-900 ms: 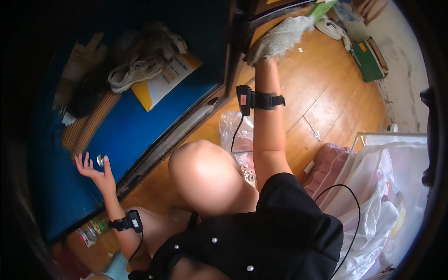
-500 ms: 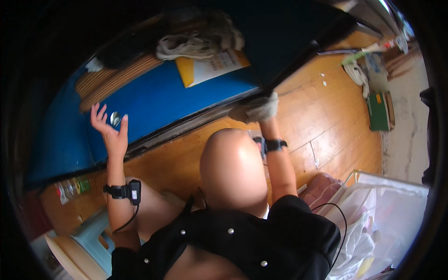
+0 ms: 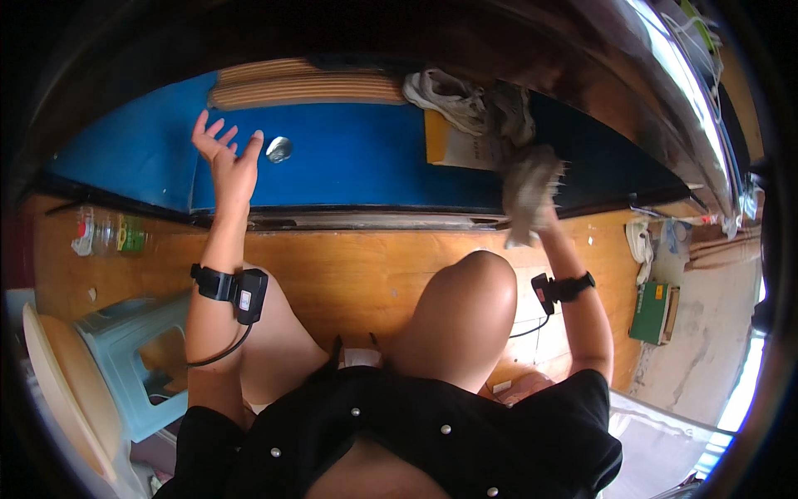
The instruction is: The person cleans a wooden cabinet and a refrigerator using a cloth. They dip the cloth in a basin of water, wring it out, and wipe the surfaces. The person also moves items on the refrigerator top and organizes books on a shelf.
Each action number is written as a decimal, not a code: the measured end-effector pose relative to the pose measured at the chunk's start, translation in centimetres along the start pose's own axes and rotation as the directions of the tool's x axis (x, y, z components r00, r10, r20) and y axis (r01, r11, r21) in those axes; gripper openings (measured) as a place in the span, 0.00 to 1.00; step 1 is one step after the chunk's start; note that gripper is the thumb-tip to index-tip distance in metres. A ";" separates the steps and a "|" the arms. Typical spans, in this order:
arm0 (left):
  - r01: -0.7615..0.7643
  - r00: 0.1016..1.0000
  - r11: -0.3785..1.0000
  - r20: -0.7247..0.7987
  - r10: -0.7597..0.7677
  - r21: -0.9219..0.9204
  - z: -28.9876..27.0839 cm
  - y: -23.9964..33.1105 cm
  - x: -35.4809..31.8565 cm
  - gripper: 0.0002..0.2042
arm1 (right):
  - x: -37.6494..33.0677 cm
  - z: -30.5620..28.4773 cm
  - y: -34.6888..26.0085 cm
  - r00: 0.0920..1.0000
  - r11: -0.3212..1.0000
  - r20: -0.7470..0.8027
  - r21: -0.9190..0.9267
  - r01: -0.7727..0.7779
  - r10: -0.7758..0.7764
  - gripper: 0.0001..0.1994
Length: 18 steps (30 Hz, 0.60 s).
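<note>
My left hand (image 3: 229, 158) hovers palm up with its fingers spread and nothing in it, over the left part of a blue shelf surface (image 3: 349, 158). Just right of its thumb is a small round shiny silver spot or disc (image 3: 279, 150), whose kind I cannot make out. A grey-brown cloth (image 3: 532, 187), smeared by motion, is in my right hand (image 3: 549, 218) at the shelf's right front; it hides most of the fingers. Beyond the cloth lie a pair of worn whitish shoes (image 3: 449, 98) on a yellow and white booklet or packet (image 3: 440, 145).
Ribbed brown slats (image 3: 307, 85) lie along the shelf's back. Plastic bottles (image 3: 112, 233) stand on the wooden floor at left, near a light blue stool (image 3: 137, 358). At right are a green box (image 3: 652, 312), another shoe (image 3: 640, 249) and a translucent bin (image 3: 665, 432).
The view has turned, levelling the shelf. My right hand has carried the cloth from the shelf's front edge to farther right, over the shelf. My left hand stays spread.
</note>
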<state>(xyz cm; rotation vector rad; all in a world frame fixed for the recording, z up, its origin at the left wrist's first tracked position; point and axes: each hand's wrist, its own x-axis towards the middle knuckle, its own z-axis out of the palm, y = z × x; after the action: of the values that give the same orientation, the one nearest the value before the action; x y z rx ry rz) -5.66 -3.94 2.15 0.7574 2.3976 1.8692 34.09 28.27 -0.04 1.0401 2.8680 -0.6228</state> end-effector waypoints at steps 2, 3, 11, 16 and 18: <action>0.112 0.994 0.993 0.004 -0.112 -0.038 -0.1 -0.2 0.0 0.43 | 0.5 6.0 3.3 0.996 0.966 0.074 -0.257 -0.028 0.048 0.32; 0.145 0.989 0.988 -0.005 -0.146 -0.056 -0.6 -0.4 0.1 0.43 | 0.1 8.3 2.6 0.992 0.932 0.125 -0.361 0.026 0.021 0.35; 0.092 0.996 0.986 -0.010 -0.091 0.142 -3.7 -1.2 0.9 0.40 | 7.2 10.3 -16.8 0.661 0.509 0.484 -0.421 0.751 -0.574 0.30; -0.121 0.968 0.833 0.251 -0.023 0.540 -2.3 -4.2 1.2 0.45 | 12.0 16.6 -31.8 0.757 0.684 0.356 -0.332 0.650 -0.548 0.35; 0.015 0.927 0.736 0.267 -0.263 0.676 -1.0 -6.9 2.3 0.43 | 13.6 20.1 -34.4 0.765 0.720 0.116 -0.276 0.637 -0.633 0.41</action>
<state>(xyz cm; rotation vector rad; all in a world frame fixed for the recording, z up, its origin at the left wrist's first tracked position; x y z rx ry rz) -10.52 -5.14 -3.24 0.7966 2.7527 0.6857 0.03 5.03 -8.35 -0.0286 3.1352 -0.1668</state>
